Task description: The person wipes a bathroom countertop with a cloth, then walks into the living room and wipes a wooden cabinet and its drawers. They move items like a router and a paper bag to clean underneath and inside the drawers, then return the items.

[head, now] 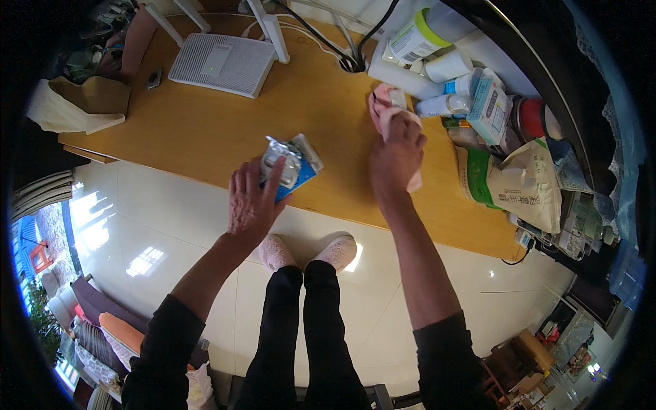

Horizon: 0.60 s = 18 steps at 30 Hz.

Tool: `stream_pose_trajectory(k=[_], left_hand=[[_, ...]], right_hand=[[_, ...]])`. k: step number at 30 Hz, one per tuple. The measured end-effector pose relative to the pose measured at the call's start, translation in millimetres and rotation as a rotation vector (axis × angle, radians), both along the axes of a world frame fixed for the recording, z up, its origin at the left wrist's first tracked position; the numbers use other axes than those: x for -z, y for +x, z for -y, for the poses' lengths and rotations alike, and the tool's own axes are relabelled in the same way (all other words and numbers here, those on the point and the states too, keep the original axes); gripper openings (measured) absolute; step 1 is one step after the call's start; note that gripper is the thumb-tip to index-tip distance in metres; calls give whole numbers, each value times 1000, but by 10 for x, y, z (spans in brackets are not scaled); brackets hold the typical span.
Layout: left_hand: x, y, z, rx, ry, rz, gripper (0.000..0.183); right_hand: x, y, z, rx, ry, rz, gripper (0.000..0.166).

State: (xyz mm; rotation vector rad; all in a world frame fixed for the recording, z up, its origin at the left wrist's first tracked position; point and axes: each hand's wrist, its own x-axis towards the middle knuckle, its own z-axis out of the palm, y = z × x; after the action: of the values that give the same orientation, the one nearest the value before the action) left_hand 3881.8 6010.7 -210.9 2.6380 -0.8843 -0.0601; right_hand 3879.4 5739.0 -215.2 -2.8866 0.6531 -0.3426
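Note:
Below the router, my left hand [254, 197] grips a silver blister pack [285, 163] together with a blue packet [302, 179] at the front edge of the wooden tabletop [205, 138]. A pale grey packet [309, 151] sticks out behind the foil. My right hand [400, 154] has its fingers closed over a pink cloth [383, 105] on the wood. Part of the cloth is bunched ahead of the knuckles and part shows past the wrist side; the rest is hidden under the hand.
A white router [223, 61] with antennas stands at the back left, near an open cream bag [84, 105]. Cables run through a hole [352, 65]. Bottles [448, 66], a light-blue box [490, 110] and a green-and-white pouch [517, 184] crowd the right side. A small dark object [154, 79] lies left.

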Motion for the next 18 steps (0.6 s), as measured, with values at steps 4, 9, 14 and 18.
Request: stream_pose_trajectory(k=[4, 9, 14, 18], left_hand=[[-56, -85, -222, -136, -14, 1, 79], [-139, -215, -455, -230, -12, -7, 76], [-210, -348, -488, -254, -28, -44, 76], [-263, -389, -541, -267, -26, -102, 74]], right_hand=[[141, 397, -501, -123, 72, 109, 46], [89, 788, -735, -222, 92, 113, 43], [90, 987, -742, -230, 94, 157, 41], [163, 1182, -711, -259, 98, 220, 40]])
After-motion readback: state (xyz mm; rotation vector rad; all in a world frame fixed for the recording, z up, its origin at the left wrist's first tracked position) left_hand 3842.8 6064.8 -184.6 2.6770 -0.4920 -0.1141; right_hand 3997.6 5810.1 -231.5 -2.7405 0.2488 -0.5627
